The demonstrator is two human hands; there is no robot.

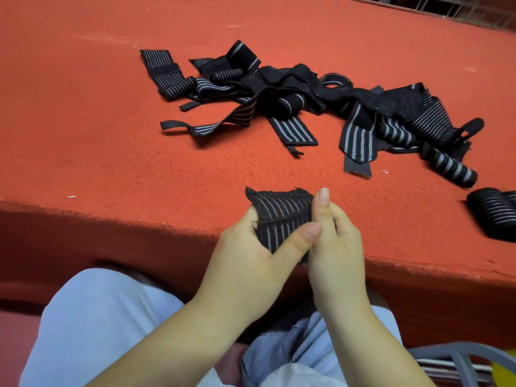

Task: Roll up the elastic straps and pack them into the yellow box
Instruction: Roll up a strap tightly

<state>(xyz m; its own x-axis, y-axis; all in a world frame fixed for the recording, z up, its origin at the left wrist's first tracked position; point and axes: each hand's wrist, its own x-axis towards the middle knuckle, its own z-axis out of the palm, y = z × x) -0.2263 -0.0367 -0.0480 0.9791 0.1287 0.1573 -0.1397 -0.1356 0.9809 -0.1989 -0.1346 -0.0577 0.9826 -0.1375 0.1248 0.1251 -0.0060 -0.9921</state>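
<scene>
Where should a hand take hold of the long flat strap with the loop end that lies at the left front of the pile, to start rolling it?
Probably at its plain black loop end. That end lies free on the red carpet, clear of the pile, while the strap's other end runs under it. Come from the left front and pinch from above, since the strap lies flat.

strap pile (293,96) behind hands (mid-carpet (83,107)); rolled strap (452,170) right
</scene>
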